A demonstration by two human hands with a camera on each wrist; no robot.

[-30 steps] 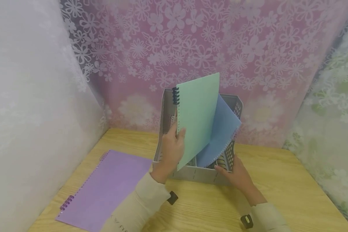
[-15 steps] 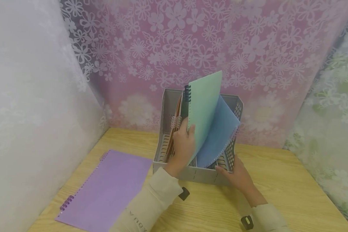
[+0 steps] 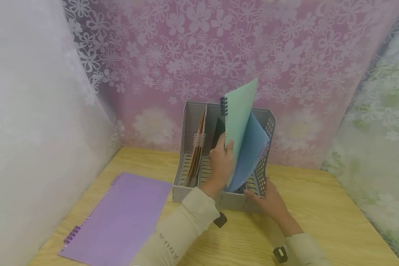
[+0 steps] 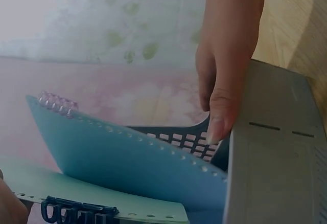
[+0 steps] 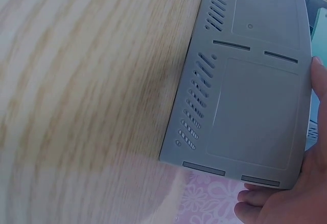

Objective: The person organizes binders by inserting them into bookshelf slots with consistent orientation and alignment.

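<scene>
In the head view my left hand (image 3: 222,162) grips a pale green loose-leaf notebook (image 3: 240,114) by its spine edge, thumb on the cover. The notebook stands upright with dark binding rings, its lower part inside a grey file organizer (image 3: 182,194). Right beside it a blue notebook (image 3: 252,147) leans to the right in the organizer. My right hand (image 3: 273,203) holds the organizer's front right corner, thumb over the rim. The right wrist view shows its fingers (image 5: 250,208) around the side of the grey wall. The green notebook's bottom edge is hidden behind my left hand.
Brown notebooks (image 3: 195,159) with clear rings stand in the organizer's left compartment. Something dark (image 3: 218,129) is behind my left hand. A purple notebook (image 3: 119,218) lies flat on the wooden table (image 3: 319,214) at left. Floral curtains (image 3: 186,55) surround the table.
My left hand has moved right with the green notebook, bringing it closer to the blue one and uncovering the brown notebooks. The right hand stays on the organizer's corner.
</scene>
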